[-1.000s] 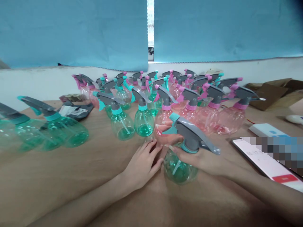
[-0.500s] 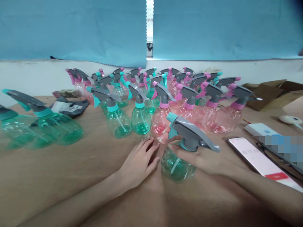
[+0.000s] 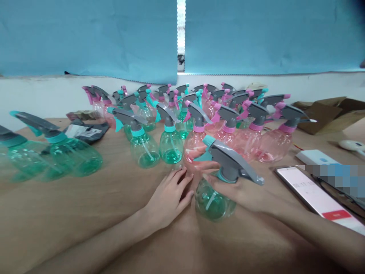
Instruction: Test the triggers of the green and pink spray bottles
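Observation:
A green spray bottle with a grey head and teal nozzle stands upright in front of me. My right hand is around its neck and shoulder, thumb on the near side. The fingers of that hand reach left past the teal trigger, some blurred. Flat on the wooden table, just left of this bottle, lies my left hand, its fingers apart and holding nothing. Beyond its fingertips stand another green spray bottle and a pink spray bottle.
Several pink and green spray bottles crowd the back. More green bottles stand at the left, near a dark plastic packet. On the right are a phone, a white box and an open cardboard box.
The right hand's fingers have straightened and spread to the left at the trigger. The held bottle and my left hand have hardly moved; the view has shifted slightly.

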`<state>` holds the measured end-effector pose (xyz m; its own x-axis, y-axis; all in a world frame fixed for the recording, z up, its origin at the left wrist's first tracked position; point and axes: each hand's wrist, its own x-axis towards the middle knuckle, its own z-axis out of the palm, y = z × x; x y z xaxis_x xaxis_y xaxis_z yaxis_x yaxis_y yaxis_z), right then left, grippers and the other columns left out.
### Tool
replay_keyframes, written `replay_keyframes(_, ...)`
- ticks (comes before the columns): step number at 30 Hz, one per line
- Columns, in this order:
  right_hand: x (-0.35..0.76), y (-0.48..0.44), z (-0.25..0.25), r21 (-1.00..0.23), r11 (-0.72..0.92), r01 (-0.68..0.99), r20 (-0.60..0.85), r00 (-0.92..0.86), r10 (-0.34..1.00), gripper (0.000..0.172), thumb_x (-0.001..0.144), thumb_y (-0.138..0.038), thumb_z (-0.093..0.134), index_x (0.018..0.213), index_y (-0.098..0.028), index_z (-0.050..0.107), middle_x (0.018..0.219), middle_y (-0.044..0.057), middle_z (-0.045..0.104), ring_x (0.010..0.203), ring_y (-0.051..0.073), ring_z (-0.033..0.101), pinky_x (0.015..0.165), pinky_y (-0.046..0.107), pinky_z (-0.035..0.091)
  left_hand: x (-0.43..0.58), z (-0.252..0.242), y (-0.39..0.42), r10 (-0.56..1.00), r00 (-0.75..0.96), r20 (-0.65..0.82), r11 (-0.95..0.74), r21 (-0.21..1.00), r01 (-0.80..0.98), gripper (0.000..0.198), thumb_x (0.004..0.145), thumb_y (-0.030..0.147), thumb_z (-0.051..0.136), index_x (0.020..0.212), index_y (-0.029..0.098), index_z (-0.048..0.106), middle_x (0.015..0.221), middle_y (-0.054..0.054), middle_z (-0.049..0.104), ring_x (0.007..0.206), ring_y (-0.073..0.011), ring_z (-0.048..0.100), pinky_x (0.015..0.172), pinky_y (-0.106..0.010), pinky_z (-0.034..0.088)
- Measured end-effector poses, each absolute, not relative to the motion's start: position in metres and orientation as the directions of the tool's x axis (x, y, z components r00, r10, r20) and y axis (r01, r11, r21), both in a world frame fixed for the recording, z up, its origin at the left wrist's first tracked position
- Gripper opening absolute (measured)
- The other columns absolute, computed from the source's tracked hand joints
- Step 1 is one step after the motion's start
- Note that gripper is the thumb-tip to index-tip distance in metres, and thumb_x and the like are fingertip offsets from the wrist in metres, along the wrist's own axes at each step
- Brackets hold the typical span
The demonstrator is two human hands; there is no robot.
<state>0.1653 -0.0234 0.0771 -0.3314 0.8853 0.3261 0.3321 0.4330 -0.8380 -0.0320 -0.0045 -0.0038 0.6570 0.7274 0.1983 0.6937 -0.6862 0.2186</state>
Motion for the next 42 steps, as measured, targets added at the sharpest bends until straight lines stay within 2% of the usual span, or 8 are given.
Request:
replay_keyframes(4, 0.1658, -0.0232, 0.0717, -0.826, 0.411, 0.385, 0.307, -0.303, 0.902, 0.017, 0.075, -0.021, 0.052, 0.086, -0.026, 0.064, 0.088, 0.001, 0.073, 0.089, 0.02, 0.07, 0.081, 0.035, 0.058, -0.0313, -0.0028, -0.0038, 0.728, 0.653, 0.209, -0.686, 0.222, 0.693, 0.034, 0.093, 0.029, 0.048, 0.125, 0.017, 0.051, 0.135, -0.013, 0.05, 0.128, -0.0305, 0.041, 0.103, -0.05, 0.038)
replay_keyframes(8, 0.1641, -0.023, 0.0731, -0.789, 0.375, 0.486, 0.281, -0.256, 0.925, 0.02, 0.076, -0.025, 0.05, 0.09, -0.023, 0.063, 0.076, 0.002, 0.071, 0.079, 0.024, 0.07, 0.06, 0.034, 0.06, -0.0303, -0.0015, -0.0041, 0.731, 0.656, 0.188, -0.683, 0.217, 0.698, 0.035, 0.094, 0.028, 0.048, 0.126, 0.015, 0.052, 0.134, -0.014, 0.05, 0.128, -0.0304, 0.041, 0.105, -0.048, 0.037)
replay_keyframes(10, 0.1629, -0.0235, 0.0758, -0.765, 0.363, 0.532, 0.279, -0.233, 0.931, 0.019, 0.075, -0.026, 0.051, 0.089, -0.023, 0.063, 0.076, 0.003, 0.071, 0.077, 0.024, 0.069, 0.056, 0.034, 0.059, -0.0304, -0.0012, -0.0044, 0.732, 0.656, 0.182, -0.681, 0.214, 0.7, 0.035, 0.094, 0.028, 0.047, 0.126, 0.015, 0.052, 0.134, -0.013, 0.051, 0.128, -0.0303, 0.041, 0.104, -0.048, 0.037)
replay_keyframes(19, 0.1631, -0.0242, 0.0756, -0.765, 0.396, 0.508, 0.329, -0.221, 0.918, 0.019, 0.074, -0.026, 0.052, 0.089, -0.025, 0.063, 0.073, 0.0, 0.071, 0.064, 0.019, 0.067, 0.055, 0.029, 0.059, -0.0309, -0.0012, -0.0044, 0.733, 0.653, 0.191, -0.68, 0.213, 0.701, 0.032, 0.094, 0.029, 0.046, 0.123, 0.017, 0.053, 0.136, -0.013, 0.049, 0.129, -0.0304, 0.041, 0.103, -0.05, 0.038)
replay_keyframes(24, 0.1616, -0.0233, 0.075, -0.771, 0.395, 0.5, 0.333, -0.213, 0.919, 0.018, 0.074, -0.03, 0.051, 0.086, -0.024, 0.063, 0.083, 0.003, 0.074, 0.068, 0.02, 0.069, 0.063, 0.033, 0.06, -0.0307, -0.0012, -0.0045, 0.737, 0.654, 0.169, -0.675, 0.199, 0.71, 0.033, 0.094, 0.029, 0.048, 0.123, 0.014, 0.053, 0.137, -0.015, 0.048, 0.13, -0.0313, 0.04, 0.104, -0.05, 0.037)
replay_keyframes(33, 0.1635, -0.0246, 0.0744, -0.776, 0.348, 0.527, 0.292, -0.189, 0.938, 0.022, 0.073, -0.03, 0.051, 0.09, -0.024, 0.064, 0.077, 0.004, 0.072, 0.066, 0.023, 0.069, 0.054, 0.035, 0.059, -0.0313, -0.0012, -0.0044, 0.738, 0.65, 0.184, -0.675, 0.203, 0.709, 0.033, 0.094, 0.03, 0.048, 0.123, 0.016, 0.053, 0.137, -0.014, 0.048, 0.129, -0.0306, 0.041, 0.104, -0.049, 0.038)
replay_keyframes(38, 0.164, -0.026, 0.0749, -0.776, 0.383, 0.502, 0.316, -0.216, 0.924, 0.024, 0.071, -0.023, 0.051, 0.091, -0.025, 0.063, 0.081, 0.001, 0.073, 0.069, 0.02, 0.068, 0.062, 0.033, 0.059, -0.0306, -0.0012, -0.0043, 0.74, 0.649, 0.178, -0.672, 0.197, 0.714, 0.032, 0.093, 0.029, 0.05, 0.122, 0.015, 0.054, 0.137, -0.014, 0.048, 0.129, -0.0306, 0.042, 0.104, -0.048, 0.038)
replay_keyframes(42, 0.1637, -0.0255, 0.0751, -0.782, 0.4, 0.478, 0.33, -0.227, 0.916, 0.023, 0.071, -0.024, 0.05, 0.09, -0.024, 0.062, 0.078, 0.002, 0.073, 0.067, 0.02, 0.069, 0.057, 0.031, 0.058, -0.0309, -0.0011, -0.0048, 0.739, 0.65, 0.179, -0.674, 0.188, 0.714, 0.032, 0.094, 0.029, 0.049, 0.121, 0.015, 0.055, 0.139, -0.014, 0.047, 0.129, -0.0305, 0.041, 0.104, -0.048, 0.037)
